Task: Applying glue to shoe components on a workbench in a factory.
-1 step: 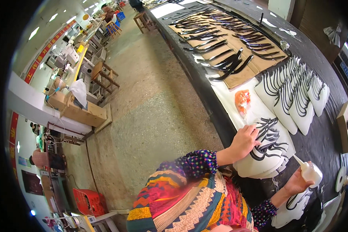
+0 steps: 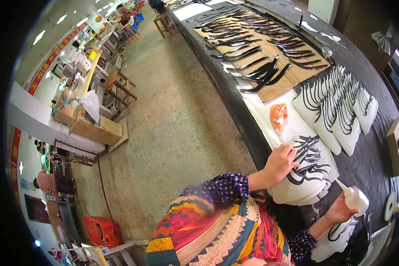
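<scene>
My right hand (image 2: 340, 210) is wrapped round a white squeeze bottle (image 2: 357, 201) with a long thin nozzle. The nozzle tip points up and left, beside the edge of a stack of white cut pieces (image 2: 297, 191). Curved black strips (image 2: 307, 156) lie fanned across this stack. On the stack's left side rests my left hand (image 2: 278, 165), thumb apart from the fingers and fingertips touching the pieces; it grips nothing that I can see. Another white piece with a black curved line (image 2: 337, 237) lies below my right hand, partly hidden by it.
An orange-and-white plastic bag (image 2: 278, 117) sits beyond the stack. Farther off, glossy black strips (image 2: 266, 75) cover brown cardboard (image 2: 275, 92). More white pieces with black curves (image 2: 341, 106) overlap on the dark table (image 2: 369, 155). At left are stools, a red crate (image 2: 103, 230) and workbenches with people.
</scene>
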A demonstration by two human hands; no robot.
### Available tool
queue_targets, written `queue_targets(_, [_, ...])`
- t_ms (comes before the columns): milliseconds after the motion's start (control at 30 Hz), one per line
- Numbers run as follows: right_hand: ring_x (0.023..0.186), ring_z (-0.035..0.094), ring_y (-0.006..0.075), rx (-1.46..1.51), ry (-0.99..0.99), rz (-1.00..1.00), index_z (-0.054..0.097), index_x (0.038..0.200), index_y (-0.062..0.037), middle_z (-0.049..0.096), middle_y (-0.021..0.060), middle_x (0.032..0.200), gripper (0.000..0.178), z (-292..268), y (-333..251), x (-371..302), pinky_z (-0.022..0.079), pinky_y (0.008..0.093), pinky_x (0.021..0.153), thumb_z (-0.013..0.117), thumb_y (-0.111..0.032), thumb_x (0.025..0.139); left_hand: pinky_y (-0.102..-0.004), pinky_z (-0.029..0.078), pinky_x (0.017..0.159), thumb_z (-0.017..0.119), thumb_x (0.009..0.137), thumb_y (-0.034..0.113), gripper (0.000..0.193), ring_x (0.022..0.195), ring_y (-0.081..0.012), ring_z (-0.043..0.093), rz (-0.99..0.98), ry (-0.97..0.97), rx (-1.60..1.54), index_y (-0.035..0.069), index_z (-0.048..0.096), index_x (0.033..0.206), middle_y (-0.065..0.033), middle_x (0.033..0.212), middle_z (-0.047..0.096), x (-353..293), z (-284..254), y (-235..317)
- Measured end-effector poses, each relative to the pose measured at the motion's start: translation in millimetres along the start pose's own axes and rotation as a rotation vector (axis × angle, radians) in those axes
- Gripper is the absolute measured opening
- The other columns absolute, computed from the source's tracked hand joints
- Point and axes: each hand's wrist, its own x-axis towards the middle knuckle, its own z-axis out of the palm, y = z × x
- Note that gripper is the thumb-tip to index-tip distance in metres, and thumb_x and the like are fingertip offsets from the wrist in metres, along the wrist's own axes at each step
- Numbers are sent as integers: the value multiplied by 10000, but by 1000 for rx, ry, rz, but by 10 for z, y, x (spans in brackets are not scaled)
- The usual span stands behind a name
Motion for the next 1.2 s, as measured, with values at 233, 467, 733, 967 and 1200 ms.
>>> queue_targets(233, [1062,474,259,-34,-4,1,432,1131,-38,499,114,1114,610,21,5,25,365,365,952,726,-293,661,-184,435,474,549,813,69,346,593,-52,507,-35,-127,-237,-4,395,1114,-23,811,542,-15,112,218])
queue_targets(467, [1078,456,278,-61,-17,-30,413,1147,-28,481,130,1128,611,19,-106,37,351,374,959,701,-308,687,-169,390,445,571,793,38,393,503,-68,481,-117,-195,-429,-8,388,1137,-48,767,561,91,133,504])
queue_targets(733, [1125,413,300,6,-39,-11,376,1172,-2,450,154,1168,625,201,-199,-245,321,383,982,664,-324,722,-163,405,454,561,808,70,348,516,-71,494,87,-76,-455,-16,408,1108,-60,769,567,390,102,697])
queue_targets(967, [1141,402,312,-3,159,-62,373,1187,10,448,161,1186,642,354,-519,-835,345,392,965,658,-330,723,-181,418,464,555,810,80,221,573,-79,522,162,0,-288,16,458,997,-45,776,567,744,192,637])
queue_targets(1200, [1104,444,303,-99,151,-18,424,1182,-61,500,114,1147,586,557,-611,-1339,395,382,918,642,-362,729,-174,428,475,550,796,37,238,598,-137,560,103,-127,-381,-23,432,993,-100,794,576,1204,426,608])
